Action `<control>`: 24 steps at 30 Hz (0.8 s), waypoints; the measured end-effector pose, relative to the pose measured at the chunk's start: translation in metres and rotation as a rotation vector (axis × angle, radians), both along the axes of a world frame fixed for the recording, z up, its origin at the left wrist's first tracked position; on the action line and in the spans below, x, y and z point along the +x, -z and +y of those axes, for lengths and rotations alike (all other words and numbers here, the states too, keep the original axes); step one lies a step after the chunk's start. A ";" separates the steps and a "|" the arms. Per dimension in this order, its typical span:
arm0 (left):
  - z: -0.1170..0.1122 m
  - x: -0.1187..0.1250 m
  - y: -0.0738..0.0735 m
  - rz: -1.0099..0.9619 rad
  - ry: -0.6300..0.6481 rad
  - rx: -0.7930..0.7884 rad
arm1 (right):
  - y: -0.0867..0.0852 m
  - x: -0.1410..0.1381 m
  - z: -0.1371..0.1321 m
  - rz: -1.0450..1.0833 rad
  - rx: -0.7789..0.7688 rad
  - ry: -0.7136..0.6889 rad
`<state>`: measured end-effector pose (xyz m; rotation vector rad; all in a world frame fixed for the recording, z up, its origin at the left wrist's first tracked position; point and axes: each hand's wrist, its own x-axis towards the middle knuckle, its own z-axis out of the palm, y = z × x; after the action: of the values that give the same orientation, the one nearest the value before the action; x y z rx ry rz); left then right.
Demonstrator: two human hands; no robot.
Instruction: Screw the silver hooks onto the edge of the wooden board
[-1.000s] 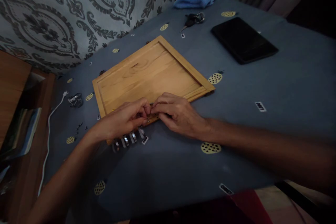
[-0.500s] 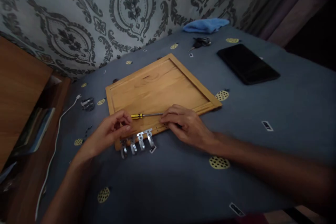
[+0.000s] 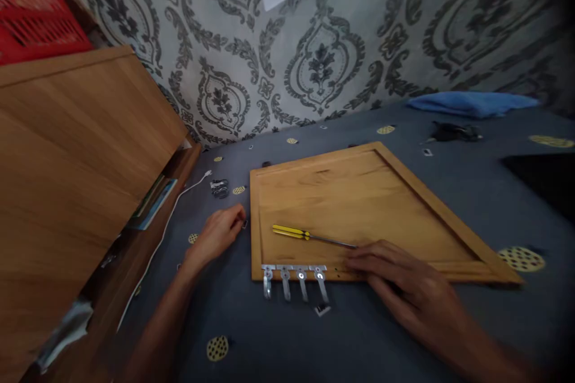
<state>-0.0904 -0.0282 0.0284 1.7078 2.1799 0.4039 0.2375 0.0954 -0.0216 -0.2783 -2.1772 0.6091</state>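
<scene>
A wooden panel with a raised frame (image 3: 341,197) lies on the cloth-covered table. Along its front edge, near the left corner, runs a strip of metal hooks (image 3: 294,268). On the panel rests a screwdriver with a yellow and black handle (image 3: 290,231); its shaft points right and its tip is hidden by my right hand (image 3: 404,281). That hand lies at the panel's front edge, fingers bent and close together, beside small dark holes. My left hand (image 3: 220,233) is off the panel's left side, low over the cloth, fingers curled together; whatever they hold is hidden.
Left stand a wooden cabinet (image 3: 81,149) with books (image 3: 155,203) and a white cable (image 3: 168,224). Small metal pieces (image 3: 219,187) lie behind my left hand. Keys (image 3: 453,131), a blue cloth (image 3: 476,103) and a black tablet (image 3: 548,176) are at the right.
The view has swung left and up. My left hand has moved from beside the screwdriver handle to the cloth left of the panel. My right hand stays at the panel's front edge.
</scene>
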 end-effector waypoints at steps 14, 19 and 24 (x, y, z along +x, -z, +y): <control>-0.003 -0.065 0.019 0.074 -0.255 0.150 | 0.023 0.002 0.003 -0.052 -0.055 0.026; -0.002 -0.084 0.036 0.137 -0.431 0.318 | 0.024 0.002 0.004 -0.049 -0.039 0.020; 0.002 -0.086 0.043 0.156 -0.463 0.394 | 0.029 0.002 0.004 -0.033 -0.045 0.039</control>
<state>-0.1762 -0.0267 -0.0142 1.4269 2.7587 0.8959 0.2399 0.0995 -0.0501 -0.3564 -2.1866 0.6368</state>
